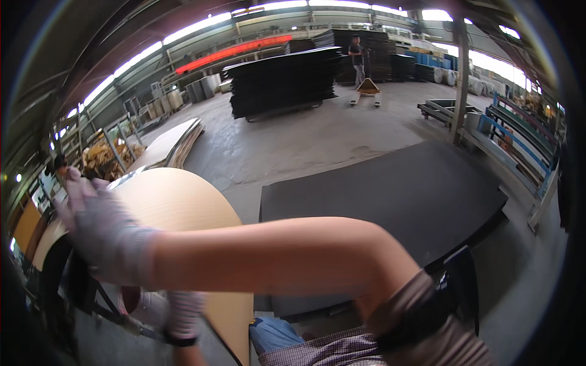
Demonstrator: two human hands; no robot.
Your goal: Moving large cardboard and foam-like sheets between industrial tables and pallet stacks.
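My right arm reaches across to the left. Its gloved right hand (110, 229) is blurred, fingers stretched up and open, over the left side of a curved cream sheet with fine grain lines (177, 198). Below it, my gloved left hand (162, 311), with a black band at the wrist, is curled closed. The right hand and forearm partly cover it, and I cannot make out what is in it. A thin metal rod or hose (143, 331) runs just under the left hand. The cream sheet bends down past both hands toward my body.
A low stack of dark sheets (366, 201) lies to my right. Pale boards (168, 140) are stacked at the left. Farther off stand a tall black stack (284, 85), a person (356, 60) and a pallet jack (367, 88). A post (459, 79) and metal racks (519, 137) stand right.
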